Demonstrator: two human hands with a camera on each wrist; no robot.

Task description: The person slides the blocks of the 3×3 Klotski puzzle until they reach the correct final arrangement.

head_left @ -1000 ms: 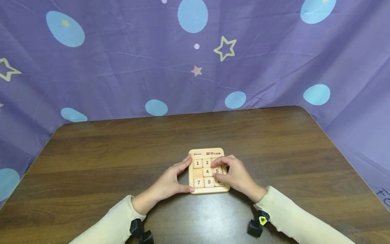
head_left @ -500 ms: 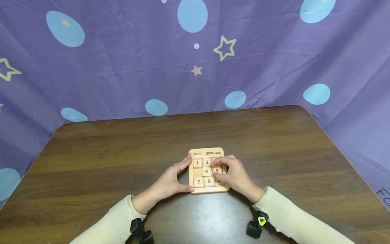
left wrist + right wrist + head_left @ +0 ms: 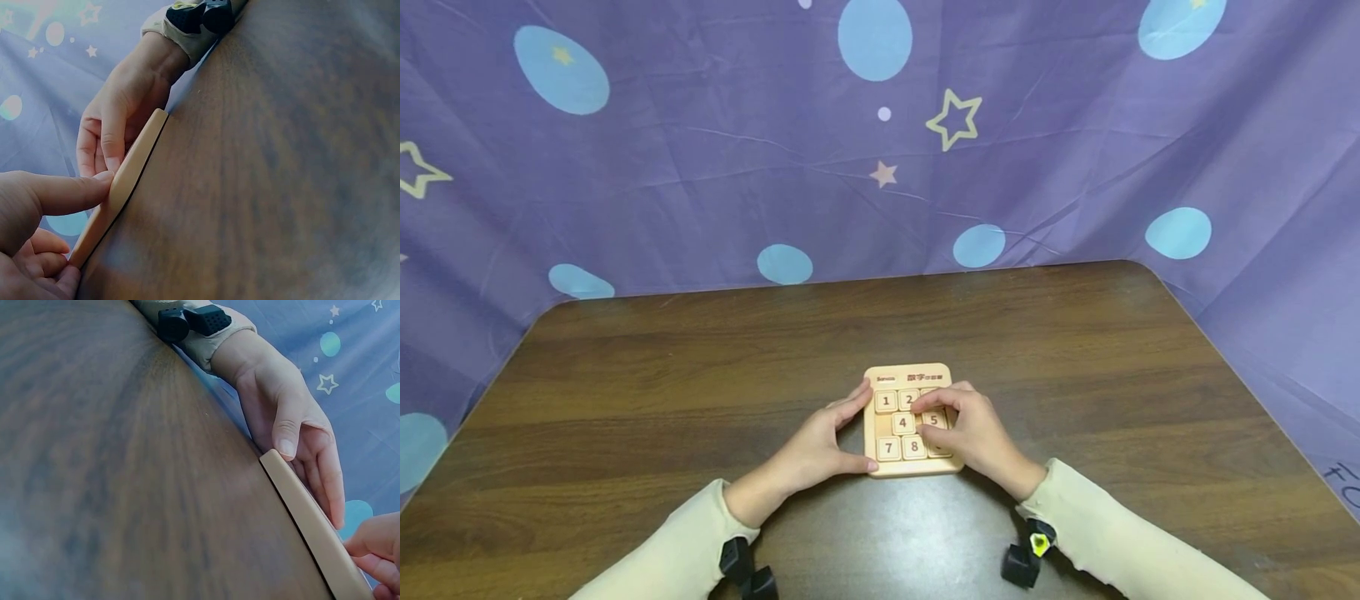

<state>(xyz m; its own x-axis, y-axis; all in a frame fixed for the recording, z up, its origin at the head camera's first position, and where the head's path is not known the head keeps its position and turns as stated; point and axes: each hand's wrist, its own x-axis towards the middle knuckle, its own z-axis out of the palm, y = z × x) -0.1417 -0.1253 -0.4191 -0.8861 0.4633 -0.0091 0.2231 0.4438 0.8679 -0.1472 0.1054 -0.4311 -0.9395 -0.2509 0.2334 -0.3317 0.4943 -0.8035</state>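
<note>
A pale wooden sliding number puzzle point(image 3: 913, 469) lies flat on the table. Tiles 1, 2, 4, 5, 7 and 8 show, while the right hand covers others along the right side. My left hand point(image 3: 811, 450) grips the frame's left side, thumb at the lower left corner and fingers at the upper left. In the left wrist view, the left thumb point(image 3: 78, 192) rests on the frame's edge. My right hand point(image 3: 981, 429) reaches over the right side, its curled index finger and thumb pinching the number 4 tile point(image 3: 902, 423). That tile sits in the middle row, with gaps on either side of it.
The brown wood table point(image 3: 700, 358) extends around the puzzle. Behind it hangs a purple curtain point(image 3: 700, 167) with stars and blue ovals. A black wrist camera point(image 3: 748, 571) is strapped to the left sleeve, another black camera point(image 3: 1022, 567) to the right.
The number 4 tile has slid left, away from the 5, partway into the gap in the middle row. My right hand has moved slightly left with it; the left hand stays put.
</note>
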